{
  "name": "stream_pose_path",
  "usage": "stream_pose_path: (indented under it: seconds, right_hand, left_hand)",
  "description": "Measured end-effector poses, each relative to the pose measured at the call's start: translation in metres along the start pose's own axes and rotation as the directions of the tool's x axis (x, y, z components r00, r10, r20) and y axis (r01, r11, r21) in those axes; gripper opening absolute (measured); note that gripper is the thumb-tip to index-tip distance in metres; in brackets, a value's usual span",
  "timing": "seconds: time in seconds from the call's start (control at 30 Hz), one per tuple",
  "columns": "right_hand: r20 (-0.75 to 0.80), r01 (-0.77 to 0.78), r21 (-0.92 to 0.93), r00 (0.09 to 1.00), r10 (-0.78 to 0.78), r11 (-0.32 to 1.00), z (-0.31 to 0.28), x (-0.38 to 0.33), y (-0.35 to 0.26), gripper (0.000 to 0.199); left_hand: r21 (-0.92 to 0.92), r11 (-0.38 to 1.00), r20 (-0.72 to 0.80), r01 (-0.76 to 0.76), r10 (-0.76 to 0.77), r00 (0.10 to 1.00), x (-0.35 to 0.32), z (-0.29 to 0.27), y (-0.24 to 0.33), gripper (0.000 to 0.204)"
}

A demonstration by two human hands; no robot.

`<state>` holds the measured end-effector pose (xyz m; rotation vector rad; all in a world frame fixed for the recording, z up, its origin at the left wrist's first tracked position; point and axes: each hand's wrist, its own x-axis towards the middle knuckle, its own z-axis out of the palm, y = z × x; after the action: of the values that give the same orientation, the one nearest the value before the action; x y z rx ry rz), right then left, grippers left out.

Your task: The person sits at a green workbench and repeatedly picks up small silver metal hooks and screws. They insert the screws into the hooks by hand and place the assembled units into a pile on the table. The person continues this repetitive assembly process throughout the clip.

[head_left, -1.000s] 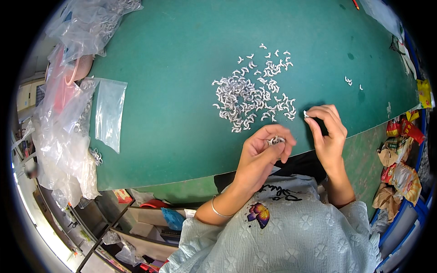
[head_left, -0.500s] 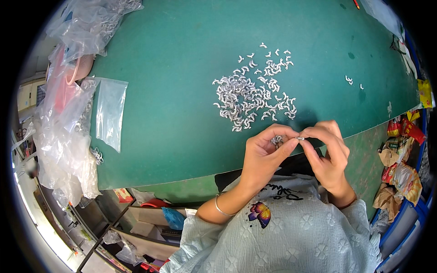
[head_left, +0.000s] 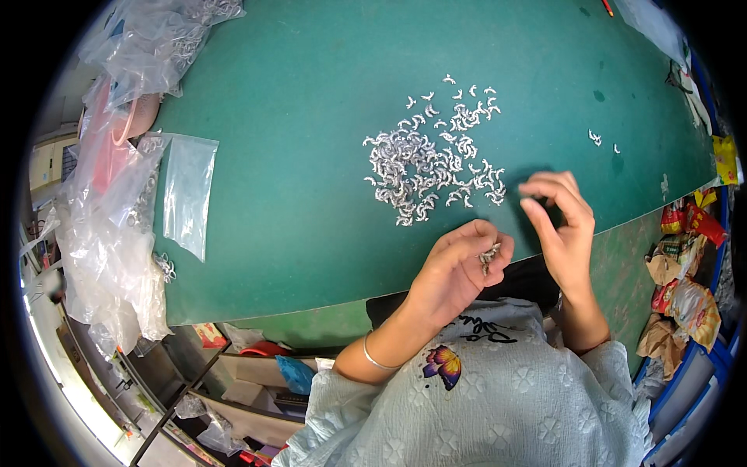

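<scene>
A loose heap of small, curved, silver metal pieces (head_left: 404,159) lies on the green tabletop (head_left: 296,156). My left hand (head_left: 455,268), with a bangle at its wrist, is held at the near table edge. Its fingers curl around several of the same silver metal pieces (head_left: 489,257), which show between thumb and fingers. To the right of the heap, my right hand (head_left: 566,222) is raised over the table. Its thumb and forefinger stand apart, the fingertips slightly smeared, and I make out nothing between them.
Clear plastic bags (head_left: 117,241) and a pink basket (head_left: 140,117) crowd the left side. A flat clear bag (head_left: 189,194) lies beside them. A few loose metal pieces (head_left: 595,138) sit far right. Coloured packets (head_left: 692,303) stand past the right edge; open shelves (head_left: 257,377) are below left.
My hands have parted from a shared pinch on a small piece. The right one has moved up and opened; the left has lowered slightly and turned, still around its pieces.
</scene>
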<state>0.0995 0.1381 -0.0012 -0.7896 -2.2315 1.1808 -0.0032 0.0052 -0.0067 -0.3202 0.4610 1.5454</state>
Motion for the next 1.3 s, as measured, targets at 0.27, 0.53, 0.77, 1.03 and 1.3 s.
stream_pose_path:
  seconds: [0.27,0.53,0.77,1.03,1.3]
  right_hand:
    - [0.122,0.233,-0.394,0.972,-0.2,0.889,0.016,0.014,0.005,0.024]
    - [0.073,0.213,-0.257,0.977,-0.201,0.943,0.013,0.014,0.01,0.028]
    - [0.137,0.182,-0.196,0.978,-0.157,0.963,0.014,0.009,0.01,0.03]
    - [0.094,0.26,-0.24,0.965,-0.245,0.935,0.005,0.061,0.0,0.035]
    - [0.107,0.278,-0.257,0.96,-0.259,0.926,0.027,0.09,0.024,0.026]
  left_hand:
    - [0.269,0.946,-0.011,-0.18,0.19,0.982,-0.001,-0.004,-0.006,0.012]
    - [0.279,0.942,-0.011,-0.185,0.196,0.981,-0.001,-0.005,-0.006,0.014]
    - [0.272,0.944,-0.041,-0.185,0.204,0.978,-0.002,-0.005,-0.006,0.012]
    - [0.272,0.941,-0.028,-0.2,0.216,0.976,-0.002,-0.006,-0.005,0.013]
    - [0.156,0.965,0.023,-0.212,0.211,0.977,-0.003,-0.005,0.0,0.027]
